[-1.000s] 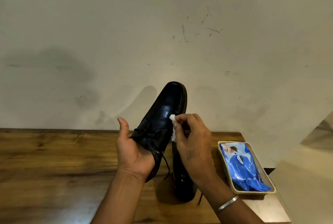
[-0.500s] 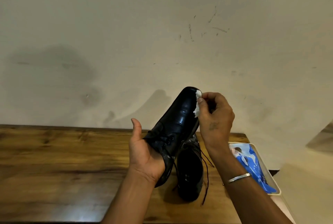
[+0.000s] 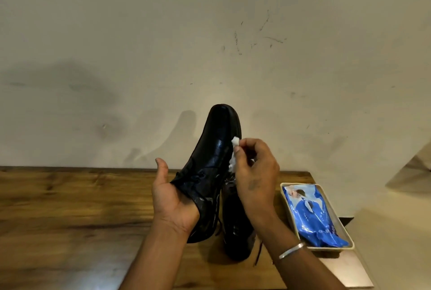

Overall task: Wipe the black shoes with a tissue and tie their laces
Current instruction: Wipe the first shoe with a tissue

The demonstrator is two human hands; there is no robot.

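Note:
A glossy black shoe (image 3: pixel 215 147) is raised above the table with its toe pointing up and away. My left hand (image 3: pixel 173 198) grips it from the left around the heel and opening. My right hand (image 3: pixel 253 173) pinches a crumpled white tissue (image 3: pixel 234 153) against the shoe's right side, about midway along. The second black shoe (image 3: pixel 236 231) stands on the wooden table (image 3: pixel 70 219) directly below, mostly hidden behind the raised shoe and my right forearm. Its loose lace (image 3: pixel 258 253) trails toward the table's front.
A beige tray (image 3: pixel 325 197) holding a blue wipes packet (image 3: pixel 312 215) sits at the table's right end, close to my right wrist. A plain marked wall rises just behind the table. The table's right edge drops off past the tray.
My right hand slid the tissue from the toe tip down the shoe's right side. The raised shoe shifted slightly.

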